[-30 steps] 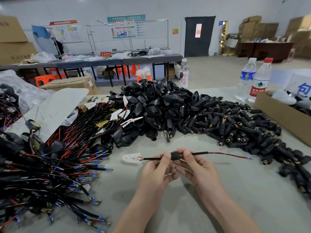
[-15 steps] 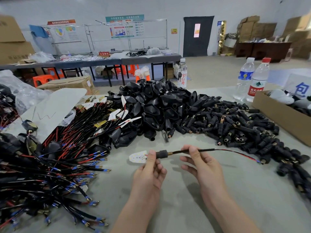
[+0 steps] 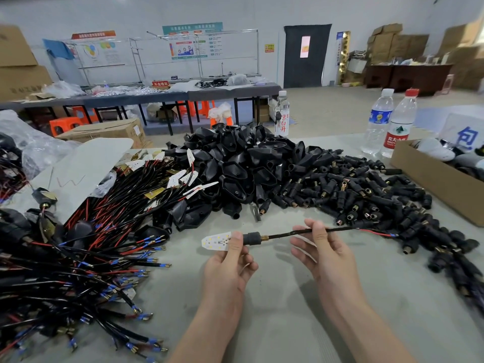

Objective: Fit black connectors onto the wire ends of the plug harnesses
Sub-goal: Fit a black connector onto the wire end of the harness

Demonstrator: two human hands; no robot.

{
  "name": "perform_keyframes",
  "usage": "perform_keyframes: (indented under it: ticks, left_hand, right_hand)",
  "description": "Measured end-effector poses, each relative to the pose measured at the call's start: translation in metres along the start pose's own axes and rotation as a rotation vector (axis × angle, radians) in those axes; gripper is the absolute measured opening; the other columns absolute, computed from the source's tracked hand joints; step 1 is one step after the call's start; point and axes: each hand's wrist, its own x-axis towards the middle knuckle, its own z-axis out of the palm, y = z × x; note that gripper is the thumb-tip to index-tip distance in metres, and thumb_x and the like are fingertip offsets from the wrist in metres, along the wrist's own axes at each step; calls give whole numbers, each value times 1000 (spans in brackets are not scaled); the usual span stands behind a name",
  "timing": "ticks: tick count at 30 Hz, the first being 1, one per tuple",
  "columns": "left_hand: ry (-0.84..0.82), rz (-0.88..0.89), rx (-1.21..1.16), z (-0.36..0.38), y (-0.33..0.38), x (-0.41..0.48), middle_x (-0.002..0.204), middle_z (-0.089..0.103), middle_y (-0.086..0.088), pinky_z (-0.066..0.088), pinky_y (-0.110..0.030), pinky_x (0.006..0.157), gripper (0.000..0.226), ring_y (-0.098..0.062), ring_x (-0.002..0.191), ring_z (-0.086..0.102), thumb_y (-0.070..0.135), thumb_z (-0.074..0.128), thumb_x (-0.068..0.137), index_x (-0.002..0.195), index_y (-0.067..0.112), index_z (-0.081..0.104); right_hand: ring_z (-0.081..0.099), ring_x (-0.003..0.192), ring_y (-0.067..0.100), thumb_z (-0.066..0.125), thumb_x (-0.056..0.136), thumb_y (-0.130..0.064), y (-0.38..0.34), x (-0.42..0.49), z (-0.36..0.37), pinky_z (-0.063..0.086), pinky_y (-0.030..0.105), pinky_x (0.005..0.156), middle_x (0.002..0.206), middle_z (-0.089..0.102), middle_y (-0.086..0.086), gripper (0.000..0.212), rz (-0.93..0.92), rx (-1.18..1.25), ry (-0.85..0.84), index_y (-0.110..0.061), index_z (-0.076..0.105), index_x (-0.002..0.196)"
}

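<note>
**One harness held level over the near worktop**

Both hands hold a single harness (image 3: 282, 235) just above the near-middle of the worktop (image 3: 288, 323), lying roughly level from left to right. The left hand (image 3: 230, 268) pinches it between thumb and fingers where the white LED board (image 3: 214, 241) meets a black connector (image 3: 252, 238), whose brass threaded end points right. The right hand (image 3: 324, 252) nips the black sleeve between thumb and forefinger, its other fingers loosely spread. The red and blue wire ends (image 3: 382, 233) trail into the fringe of the loose connector pile (image 3: 353, 189) toward the right edge. More harnesses (image 3: 91, 244) are heaped along the left edge.

The harness looks light and limp, so it probably needs a grip at two points to stay straight. The board looks thin and brittle and is better left unsqueezed. The connector body seems the firmest place to hold. The fine wire ends would likely kink if pushed, so a hold close behind the tips should guide them best.
</note>
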Motion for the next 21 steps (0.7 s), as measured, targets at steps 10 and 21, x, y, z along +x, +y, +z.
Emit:
perform_keyframes:
  ticks: [10,21]
  left_hand:
    - [-131,-7,92,3,-1,-4,73,66,-10,54,-27,53,31,-16,56,59,37,67,78,87,7,72]
    - [-160,17,180,-1,0,-2,77,68,-19,52,-29,50,32,-22,55,60,35,59,93,101,4,60]
  right_hand:
    - [74,91,23,67,85,-25,10,-7,9,58,23,67,106,74,17,29,110,-79,-124,-6,72,107]
    - [74,87,22,71,78,-29,10,-5,6,58,21,68,100,76,12,34,101,-22,-98,-6,74,103]
